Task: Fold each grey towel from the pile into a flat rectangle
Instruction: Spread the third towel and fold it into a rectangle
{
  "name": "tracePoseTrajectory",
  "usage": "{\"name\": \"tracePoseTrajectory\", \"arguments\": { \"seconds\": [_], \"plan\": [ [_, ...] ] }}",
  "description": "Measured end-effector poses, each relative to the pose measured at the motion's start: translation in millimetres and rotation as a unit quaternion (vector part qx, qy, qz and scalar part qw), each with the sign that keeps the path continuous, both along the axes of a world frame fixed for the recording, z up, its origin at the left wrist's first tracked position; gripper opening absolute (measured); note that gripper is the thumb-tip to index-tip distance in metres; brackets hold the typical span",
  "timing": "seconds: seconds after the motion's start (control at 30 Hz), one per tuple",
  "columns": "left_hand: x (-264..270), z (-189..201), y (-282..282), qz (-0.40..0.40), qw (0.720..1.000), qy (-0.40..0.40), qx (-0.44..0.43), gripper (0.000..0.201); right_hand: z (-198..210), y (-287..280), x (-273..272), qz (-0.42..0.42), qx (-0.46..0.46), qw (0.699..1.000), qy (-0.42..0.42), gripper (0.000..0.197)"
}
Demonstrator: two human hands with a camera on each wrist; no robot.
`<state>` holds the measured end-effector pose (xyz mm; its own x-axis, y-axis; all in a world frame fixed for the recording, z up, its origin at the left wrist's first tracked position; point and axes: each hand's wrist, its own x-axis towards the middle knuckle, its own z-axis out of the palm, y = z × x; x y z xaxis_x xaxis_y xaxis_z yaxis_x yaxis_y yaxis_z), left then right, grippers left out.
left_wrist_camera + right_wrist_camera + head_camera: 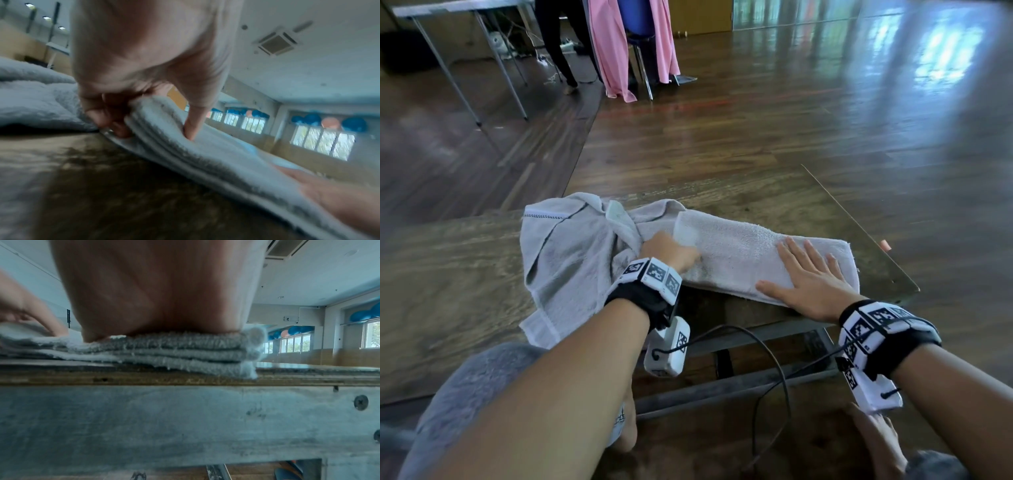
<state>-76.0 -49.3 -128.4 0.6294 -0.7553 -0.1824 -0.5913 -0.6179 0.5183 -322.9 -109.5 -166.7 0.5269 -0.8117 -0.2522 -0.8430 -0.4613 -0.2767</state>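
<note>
Folded towel (750, 253): long strip, several layers, lies flat on counter (448, 274) near its front edge.
Your right hand (808, 277): grip spread, palm pressing strip's right end.
Your left hand (667, 251): grip pinching strip's left end, thumb on top.
Loose towels (571, 253): crumpled heap, touching strip's left end.

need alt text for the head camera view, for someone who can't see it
Seen from above, a person's right hand lies flat on a long folded grey towel on a wooden table, while the left hand grips the towel's left end. A crumpled grey towel lies further left.
</note>
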Motion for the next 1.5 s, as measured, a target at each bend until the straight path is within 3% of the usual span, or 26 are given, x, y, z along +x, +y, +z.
{"name": "tracePoseTrajectory", "arguments": {
  "seconds": [0.07, 0.13, 0.23, 0.27, 0.37, 0.4, 0.43, 0.53, 0.57, 0.67, 0.8, 0.87, 0.93, 1.17, 1.37, 1.5],
  "plan": [
    [-6.6, 12.7, -3.0, -0.014, 0.999, 0.005, -0.042, 0.02, 5.6, -0.9, 0.0, 0.0, -0.004, 1.0, -0.031, 0.092],
    [-21.2, 30.3, -6.9, -0.059, 0.991, -0.044, -0.114, 0.016, 15.6, -4.3, -2.7, -0.011, -0.017, 0.995, -0.101, 0.074],
    [-60.7, 56.3, -10.0, -0.223, 0.943, -0.06, -0.24, 0.018, 33.3, -11.8, -13.6, -0.08, 0.018, 0.963, -0.257, 0.05],
    [-75.4, 62.0, -8.0, -0.297, 0.92, -0.017, -0.255, 0.028, 38.9, -15.0, -19.2, -0.126, 0.073, 0.933, -0.33, 0.056],
    [-106.2, 58.3, 0.4, -0.445, 0.873, 0.058, -0.19, 0.051, 47.3, -23.9, -39.2, -0.215, 0.279, 0.791, -0.501, 0.08],
    [-109.0, 50.2, -0.1, -0.457, 0.871, 0.044, -0.175, 0.052, 45.8, -26.0, -45.7, -0.235, 0.297, 0.766, -0.52, 0.077],
    [-109.1, 42.2, -1.0, -0.455, 0.875, 0.022, -0.164, 0.051, 42.1, -26.9, -51.2, -0.254, 0.287, 0.762, -0.522, 0.063],
    [-100.2, 23.5, -1.8, -0.436, 0.892, -0.037, -0.116, 0.048, 25.6, -31.1, -61.4, -0.261, 0.191, 0.841, -0.433, 0.014],
    [-98.1, 17.6, -1.0, -0.438, 0.892, -0.043, -0.097, 0.048, 21.2, -32.0, -64.4, -0.264, 0.196, 0.845, -0.422, 0.011],
    [-97.6, 3.3, 2.2, -0.453, 0.887, -0.054, -0.077, 0.046, 15.2, -33.2, -69.3, -0.286, 0.209, 0.837, -0.417, 0.018],
    [-100.3, -5.1, 0.6, -0.443, 0.891, -0.058, -0.076, 0.045, 19.2, -26.1, -72.5, -0.289, 0.001, 0.93, -0.228, 0.031],
    [-101.0, -6.6, -1.5, -0.427, 0.898, -0.048, -0.091, 0.043, 19.4, -20.2, -73.0, -0.252, -0.093, 0.95, -0.161, 0.033],
    [-103.1, -8.3, -5.5, -0.391, 0.913, -0.024, -0.109, 0.041, 18.3, -15.3, -71.6, -0.228, -0.136, 0.953, -0.146, 0.03],
    [-109.7, -8.6, -20.7, -0.187, 0.967, 0.125, -0.123, 0.026, 13.2, -19.4, -70.7, -0.174, -0.026, 0.98, -0.09, 0.031],
    [-111.9, -5.1, -25.2, -0.124, 0.949, 0.281, -0.075, 0.051, 15.8, -21.8, -69.1, -0.145, 0.012, 0.984, -0.1, 0.017],
    [-115.8, 16.8, -16.8, -0.135, 0.925, 0.345, -0.081, 0.035, 24.9, -23.1, -66.4, -0.144, 0.035, 0.98, -0.13, 0.025]
  ]
}}
